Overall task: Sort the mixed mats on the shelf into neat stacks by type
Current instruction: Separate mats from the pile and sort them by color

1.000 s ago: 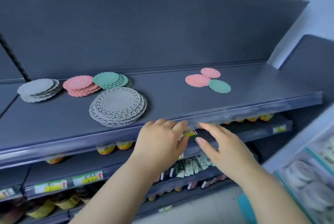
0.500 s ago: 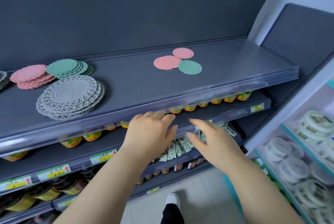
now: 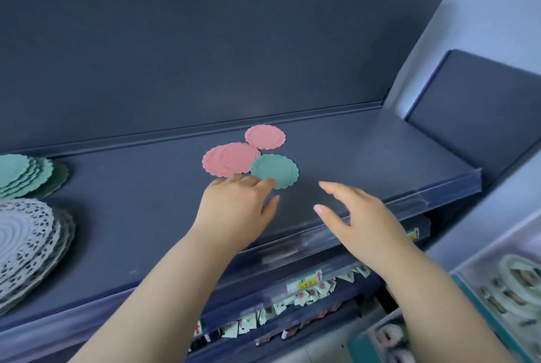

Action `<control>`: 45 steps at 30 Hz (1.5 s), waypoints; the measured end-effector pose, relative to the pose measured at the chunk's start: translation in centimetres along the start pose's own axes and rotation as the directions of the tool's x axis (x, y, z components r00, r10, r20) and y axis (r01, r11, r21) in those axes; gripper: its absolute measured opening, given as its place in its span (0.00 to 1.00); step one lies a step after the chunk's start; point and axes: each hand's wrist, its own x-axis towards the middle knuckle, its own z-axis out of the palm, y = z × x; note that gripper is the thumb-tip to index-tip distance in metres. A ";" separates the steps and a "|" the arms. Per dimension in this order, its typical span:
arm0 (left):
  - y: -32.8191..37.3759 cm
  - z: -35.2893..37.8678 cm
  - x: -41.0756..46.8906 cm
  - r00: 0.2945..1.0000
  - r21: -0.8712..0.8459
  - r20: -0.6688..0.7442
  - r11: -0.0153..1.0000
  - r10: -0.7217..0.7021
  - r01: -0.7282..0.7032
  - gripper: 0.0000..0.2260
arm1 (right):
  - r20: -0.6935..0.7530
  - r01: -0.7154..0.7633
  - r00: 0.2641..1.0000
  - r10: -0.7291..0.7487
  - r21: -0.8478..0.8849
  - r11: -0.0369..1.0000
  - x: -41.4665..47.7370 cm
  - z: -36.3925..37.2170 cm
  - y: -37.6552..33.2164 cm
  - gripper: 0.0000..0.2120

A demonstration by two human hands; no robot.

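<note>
On the shelf [image 3: 380,151], loose mats [image 3: 231,162] lie centre, a scalloped stack [image 3: 20,173] behind a lacy stack [image 3: 26,242] far left.

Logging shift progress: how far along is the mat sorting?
Done: a green stack and a grey lace stack sit sorted at left. In hand: the left hand reaches the loose green mat; the right hand hovers open. Left: that mat and the loose pink mats.

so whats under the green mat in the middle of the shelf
The green mat overlaps the right rim of the pink mats; the rest appears to lie on the shelf. Anything flat beneath it is covered, and the left hand hides its front-left edge.
</note>
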 end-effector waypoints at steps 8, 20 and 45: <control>-0.6 3.1 3.8 0.994 0.052 0.043 0.993 -0.104 0.102 0.17 | 0.086 0.168 0.981 -0.172 0.052 0.984 7.8 1.5 1.9 0.20; 1.8 4.0 5.7 0.898 0.239 -0.006 0.872 -0.439 0.428 0.15 | 0.424 0.741 0.629 -0.652 -0.072 0.668 16.8 4.3 3.2 0.14; 3.2 4.3 11.1 0.815 0.390 0.102 0.776 -0.571 0.495 0.14 | 0.247 0.360 0.886 -0.392 0.163 0.919 19.9 -0.8 10.6 0.11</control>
